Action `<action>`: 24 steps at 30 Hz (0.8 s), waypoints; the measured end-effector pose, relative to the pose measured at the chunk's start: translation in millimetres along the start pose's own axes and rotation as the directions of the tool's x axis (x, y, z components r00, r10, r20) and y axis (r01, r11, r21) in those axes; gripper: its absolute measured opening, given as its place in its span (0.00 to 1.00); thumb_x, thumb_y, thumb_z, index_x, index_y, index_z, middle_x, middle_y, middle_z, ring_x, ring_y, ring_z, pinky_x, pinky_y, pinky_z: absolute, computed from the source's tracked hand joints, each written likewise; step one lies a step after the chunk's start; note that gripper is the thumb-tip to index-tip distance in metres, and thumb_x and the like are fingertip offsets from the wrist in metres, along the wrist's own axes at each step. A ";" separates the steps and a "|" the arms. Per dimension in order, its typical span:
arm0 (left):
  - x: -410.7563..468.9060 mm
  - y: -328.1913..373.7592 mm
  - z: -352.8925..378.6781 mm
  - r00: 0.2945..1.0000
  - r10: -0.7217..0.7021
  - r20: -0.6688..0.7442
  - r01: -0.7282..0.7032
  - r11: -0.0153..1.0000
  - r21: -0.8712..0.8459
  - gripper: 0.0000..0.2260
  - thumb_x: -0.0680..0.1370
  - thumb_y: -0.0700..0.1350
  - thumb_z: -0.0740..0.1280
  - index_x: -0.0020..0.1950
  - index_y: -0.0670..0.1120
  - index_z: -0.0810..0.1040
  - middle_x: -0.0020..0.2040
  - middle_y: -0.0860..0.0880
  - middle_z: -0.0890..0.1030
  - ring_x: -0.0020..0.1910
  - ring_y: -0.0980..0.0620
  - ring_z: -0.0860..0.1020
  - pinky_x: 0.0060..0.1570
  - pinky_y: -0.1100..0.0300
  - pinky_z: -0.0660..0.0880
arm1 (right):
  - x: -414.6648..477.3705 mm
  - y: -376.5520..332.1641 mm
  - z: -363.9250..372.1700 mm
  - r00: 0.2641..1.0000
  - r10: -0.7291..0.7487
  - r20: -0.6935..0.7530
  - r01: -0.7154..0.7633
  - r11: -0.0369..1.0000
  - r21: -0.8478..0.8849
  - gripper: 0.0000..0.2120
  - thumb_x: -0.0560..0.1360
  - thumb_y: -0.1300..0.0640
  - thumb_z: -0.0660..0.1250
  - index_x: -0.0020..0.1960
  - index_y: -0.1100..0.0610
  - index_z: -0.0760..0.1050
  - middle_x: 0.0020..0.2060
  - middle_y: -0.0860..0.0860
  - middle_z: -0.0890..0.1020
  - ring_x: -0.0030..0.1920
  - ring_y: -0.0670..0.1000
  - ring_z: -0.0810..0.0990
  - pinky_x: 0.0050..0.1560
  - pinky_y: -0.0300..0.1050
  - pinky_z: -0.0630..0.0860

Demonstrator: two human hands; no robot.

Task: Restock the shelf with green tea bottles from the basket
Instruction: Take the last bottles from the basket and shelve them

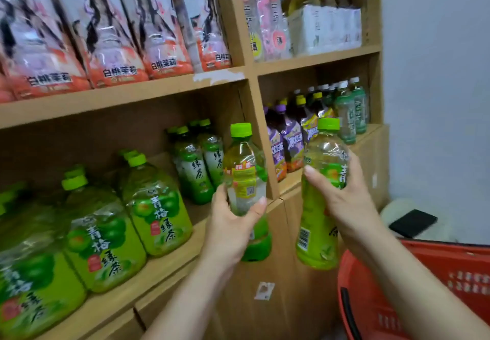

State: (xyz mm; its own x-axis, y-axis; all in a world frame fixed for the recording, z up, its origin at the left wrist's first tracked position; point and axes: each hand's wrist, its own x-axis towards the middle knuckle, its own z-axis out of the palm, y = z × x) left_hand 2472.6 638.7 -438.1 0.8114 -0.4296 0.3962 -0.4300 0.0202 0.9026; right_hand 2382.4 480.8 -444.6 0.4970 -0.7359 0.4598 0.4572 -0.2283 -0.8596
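2 green tea bottles held upright before the wooden shelf (159, 88), left hand (233, 223) grip wrapped round one (245, 177) (lime cap, yellow sticker), right hand (350, 199) clasping another (322, 193), red basket (397, 286) lower right.

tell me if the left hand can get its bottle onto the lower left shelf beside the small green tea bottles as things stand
Probably yes. The left hand holds its green tea bottle upright just in front of the lower left shelf, and a bare strip of board shows beside the small green tea bottles, with nothing between.
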 end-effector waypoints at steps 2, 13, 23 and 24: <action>21.6 -4.4 -21.2 0.998 -0.017 -0.062 0.021 0.998 0.061 0.29 0.62 0.60 0.76 0.60 0.54 0.74 0.58 0.49 0.80 0.55 0.50 0.80 0.58 0.46 0.75 | 2.9 0.3 24.6 0.998 -0.050 0.028 0.051 0.998 -0.039 0.37 0.63 0.37 0.74 0.66 0.44 0.63 0.59 0.40 0.77 0.59 0.40 0.76 0.65 0.45 0.72; 78.9 -45.6 -49.7 0.985 -0.131 -0.115 0.113 0.983 -0.146 0.13 0.77 0.34 0.65 0.56 0.51 0.72 0.55 0.50 0.80 0.50 0.58 0.79 0.50 0.61 0.75 | 30.6 19.0 99.0 0.984 -0.077 0.159 0.086 0.995 -0.049 0.39 0.68 0.41 0.68 0.73 0.43 0.53 0.67 0.47 0.70 0.68 0.51 0.69 0.70 0.52 0.65; 79.4 -55.9 -29.3 0.943 -0.021 -0.332 0.148 0.921 0.360 0.35 0.68 0.49 0.76 0.71 0.46 0.63 0.63 0.46 0.72 0.63 0.46 0.71 0.62 0.50 0.69 | 39.6 50.6 132.6 0.961 -0.173 0.215 0.230 0.933 -0.276 0.39 0.74 0.52 0.69 0.77 0.49 0.49 0.61 0.45 0.63 0.54 0.28 0.59 0.58 0.27 0.56; 79.3 -56.2 -28.1 0.938 -0.008 -0.345 0.150 0.910 0.388 0.35 0.70 0.48 0.75 0.72 0.44 0.62 0.63 0.44 0.71 0.64 0.44 0.69 0.63 0.52 0.68 | 40.6 54.7 131.9 0.955 -0.182 0.233 0.250 0.917 -0.310 0.42 0.73 0.52 0.71 0.77 0.49 0.48 0.60 0.46 0.63 0.54 0.28 0.59 0.58 0.26 0.56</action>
State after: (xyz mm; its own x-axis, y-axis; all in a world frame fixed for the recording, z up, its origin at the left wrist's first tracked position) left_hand 2572.2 628.9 -452.6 0.9014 -0.0915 0.4232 -0.4228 -0.3961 0.8151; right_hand 2524.9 522.6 -443.5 0.5636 -0.5133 0.6473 0.3147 -0.5911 -0.7427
